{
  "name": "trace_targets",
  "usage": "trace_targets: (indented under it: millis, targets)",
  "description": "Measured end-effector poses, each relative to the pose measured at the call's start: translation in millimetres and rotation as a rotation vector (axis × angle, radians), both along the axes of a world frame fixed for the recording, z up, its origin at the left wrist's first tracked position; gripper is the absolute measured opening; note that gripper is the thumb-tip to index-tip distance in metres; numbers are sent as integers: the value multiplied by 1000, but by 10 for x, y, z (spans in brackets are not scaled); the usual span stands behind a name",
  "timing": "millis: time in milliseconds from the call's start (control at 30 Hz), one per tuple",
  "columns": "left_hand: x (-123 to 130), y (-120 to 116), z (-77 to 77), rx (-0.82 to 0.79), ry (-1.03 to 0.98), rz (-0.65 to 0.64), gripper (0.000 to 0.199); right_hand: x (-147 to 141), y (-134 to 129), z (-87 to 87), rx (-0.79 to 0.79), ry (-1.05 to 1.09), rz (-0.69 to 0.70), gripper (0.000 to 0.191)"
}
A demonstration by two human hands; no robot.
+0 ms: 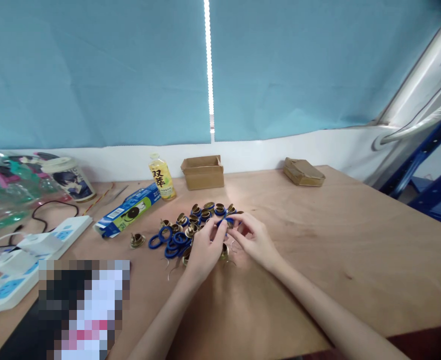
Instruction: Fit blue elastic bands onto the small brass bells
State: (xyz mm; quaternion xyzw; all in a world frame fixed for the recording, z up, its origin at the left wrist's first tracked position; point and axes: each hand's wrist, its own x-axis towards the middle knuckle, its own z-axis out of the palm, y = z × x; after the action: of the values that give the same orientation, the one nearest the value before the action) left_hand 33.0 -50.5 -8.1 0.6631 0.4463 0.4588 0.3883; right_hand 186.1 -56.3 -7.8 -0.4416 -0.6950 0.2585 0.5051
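Observation:
My left hand (207, 246) and my right hand (253, 239) meet at the middle of the table, fingers closed on one blue ring (225, 222) between them. Whether a brass part sits inside that ring is hidden by my fingers. Around and behind my hands lies a pile of round brass-coloured fittings (195, 210), several with blue rings on them. Loose blue rings (173, 245) are heaped left of my left hand. One brass fitting (137, 240) lies apart, farther left. Thin pale strands lie near my wrists.
A blue and green carton (130, 210), a yellow drink bottle (162, 177) and an open cardboard box (203, 173) stand behind the pile. A brown package (303, 172) lies back right. At left are a power strip (65, 237), a printed cup (70, 180) and a blurred-out device.

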Motion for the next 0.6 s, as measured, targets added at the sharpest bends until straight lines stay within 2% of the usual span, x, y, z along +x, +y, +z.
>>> trace_targets:
  millis: [200,333,600]
  targets:
    - [28,-50,25,89,53,-75,25,2,-10,-39,133,26,-78,27]
    - [42,-61,2,127,42,-74,26,-20,-24,-92,258,82,-123,33]
    - [50,-74,-21,143,-3,-75,20,-50,-80,-67,292,93,-176,21]
